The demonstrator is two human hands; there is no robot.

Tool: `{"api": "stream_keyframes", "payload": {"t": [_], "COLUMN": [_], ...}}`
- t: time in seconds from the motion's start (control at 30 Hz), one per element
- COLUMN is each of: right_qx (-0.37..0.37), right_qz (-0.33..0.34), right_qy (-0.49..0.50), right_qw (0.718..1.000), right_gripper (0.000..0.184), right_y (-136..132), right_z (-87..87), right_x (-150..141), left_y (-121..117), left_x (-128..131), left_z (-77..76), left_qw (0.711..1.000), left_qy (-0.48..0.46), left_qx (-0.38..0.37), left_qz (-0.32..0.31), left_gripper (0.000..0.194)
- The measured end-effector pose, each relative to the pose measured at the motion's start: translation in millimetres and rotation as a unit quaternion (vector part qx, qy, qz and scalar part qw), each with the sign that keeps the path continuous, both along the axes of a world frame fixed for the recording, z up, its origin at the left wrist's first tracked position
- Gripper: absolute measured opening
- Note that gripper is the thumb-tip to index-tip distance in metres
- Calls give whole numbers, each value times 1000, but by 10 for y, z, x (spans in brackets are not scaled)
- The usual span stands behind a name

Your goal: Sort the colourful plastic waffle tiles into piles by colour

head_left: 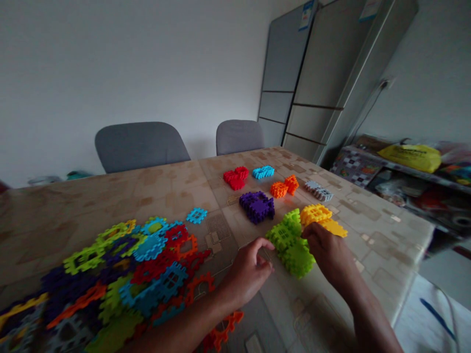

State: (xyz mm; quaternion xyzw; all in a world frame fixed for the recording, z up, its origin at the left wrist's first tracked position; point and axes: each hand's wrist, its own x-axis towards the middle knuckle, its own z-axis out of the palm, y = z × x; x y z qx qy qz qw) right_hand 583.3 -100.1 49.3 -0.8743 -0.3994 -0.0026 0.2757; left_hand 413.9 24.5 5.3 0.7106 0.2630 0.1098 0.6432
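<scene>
My left hand (253, 264) is at the near left side of a pile of green toothed plastic tiles (289, 240). Its index finger reaches the pile's edge, while the thumb stays apart from it. On the pile's right side is my right hand (326, 240), fingers curled and pressed together against the green edge. Whatever those fingertips may hold is hidden. Yellow tiles (316, 214) lie just behind the right hand. Left of the green pile's far end sits a purple stack (256, 206).
Red (236, 177), blue (263, 171), orange (284, 187) and grey (318, 190) tile stacks stand farther back. Mixed loose tiles (150, 269) spread over the table's left side. Two grey chairs (142, 144) line the far edge. A yellow bag (412, 156) rests on a shelf at right.
</scene>
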Motion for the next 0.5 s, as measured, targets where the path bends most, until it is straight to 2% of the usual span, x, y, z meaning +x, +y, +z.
{"api": "stream_keyframes", "payload": {"t": [0.23,0.5], "right_qx": [17,163], "right_qz": [-24,-1], "right_qy": [15,-14], "right_qw": [999,987], "right_gripper": [34,25], "right_y": [-29,-71], "right_z": [27,146], "right_x": [28,-116], "left_y": [12,47], "left_x": [4,-28], "left_z": [-11,12], "left_qw": [1000,1000], "left_qy": [-2,-20], "left_qx": [4,-8], "left_qz": [1,-7], "left_gripper": [36,37]}}
